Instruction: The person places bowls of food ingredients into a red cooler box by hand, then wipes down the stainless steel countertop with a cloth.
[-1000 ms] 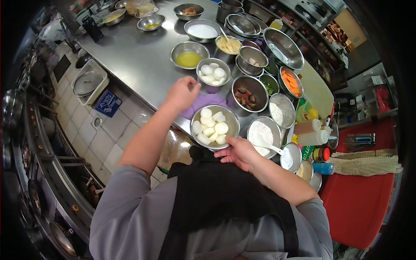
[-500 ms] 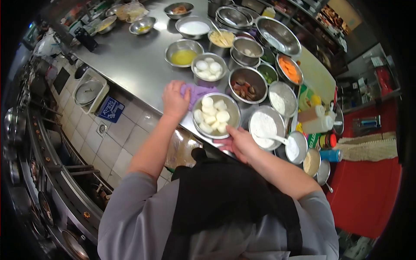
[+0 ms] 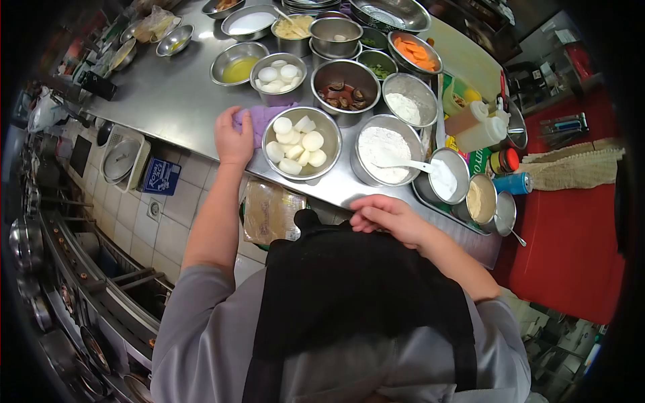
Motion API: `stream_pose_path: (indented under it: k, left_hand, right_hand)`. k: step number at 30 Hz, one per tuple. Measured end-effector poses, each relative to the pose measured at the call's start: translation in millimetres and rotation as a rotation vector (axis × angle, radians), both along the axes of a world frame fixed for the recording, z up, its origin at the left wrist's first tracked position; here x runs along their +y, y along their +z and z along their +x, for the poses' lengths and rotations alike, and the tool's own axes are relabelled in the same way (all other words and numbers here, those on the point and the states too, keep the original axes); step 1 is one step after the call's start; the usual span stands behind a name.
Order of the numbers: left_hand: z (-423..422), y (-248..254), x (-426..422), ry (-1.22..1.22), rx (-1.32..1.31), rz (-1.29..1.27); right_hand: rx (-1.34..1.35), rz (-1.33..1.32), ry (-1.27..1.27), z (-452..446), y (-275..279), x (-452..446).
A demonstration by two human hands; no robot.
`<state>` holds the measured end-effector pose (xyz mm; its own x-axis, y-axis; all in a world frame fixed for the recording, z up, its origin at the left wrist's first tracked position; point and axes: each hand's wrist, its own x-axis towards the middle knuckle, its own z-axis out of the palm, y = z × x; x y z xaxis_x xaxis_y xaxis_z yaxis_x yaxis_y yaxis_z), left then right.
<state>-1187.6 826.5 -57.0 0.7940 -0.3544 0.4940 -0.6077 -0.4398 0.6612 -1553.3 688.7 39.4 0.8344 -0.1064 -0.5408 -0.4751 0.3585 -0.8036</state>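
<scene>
At the table's near edge my left hand is closed on a crumpled purple cloth pressed to the steel. Just right of the cloth rests a steel bowl of pale, thick round slices. My right hand hovers in front of the table edge, close to the black apron, with fingers loosely bent, slightly apart and holding nothing. Nearest to it stands a bowl of white powder, with a white spoon reaching across to a smaller bowl of white powder.
Behind are bowls of peeled white eggs, dark pieces in reddish liquid, yellow liquid and orange slices. Squeeze bottles stand at the right. A wrapped box sits below the table edge.
My right hand has let go of the bowl of pale slices and drawn back toward the apron. My left hand stays on the purple cloth. The view has shifted.
</scene>
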Motion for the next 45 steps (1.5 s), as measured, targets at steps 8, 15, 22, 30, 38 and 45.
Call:
stream_pose_path:
  k: [8, 15, 22, 30, 38, 45]
  left_hand:
    - [1.9, 29.2, 2.5, 0.05, 0.182, -0.164]
    - [-25.4, 101.3, -74.8, -0.215, 0.119, -0.237]
    - [-40.6, 140.2, -113.9, -0.399, 0.13, -0.081]
    - [-49.0, 132.7, -69.4, -0.363, 0.225, -0.082]
    - [-12.0, 106.5, -18.1, -0.117, 0.235, 0.071]
    - [15.4, 66.9, -5.2, -0.06, 0.493, -0.024]
  right_hand:
    - [0.023, -0.117, -0.509, -139.2, -0.1, -15.2]
    - [0.112, -0.238, -0.79, -219.3, -33.0, -15.1]
    - [0.036, -0.347, -0.874, -251.4, -40.3, -12.8]
    - [0.102, -0.352, -0.862, -263.6, -56.2, -8.2]
    - [0.119, -0.374, -0.771, -238.9, -39.5, -23.7]
    - [0.187, -0.464, -0.647, -238.4, -52.8, -17.4]
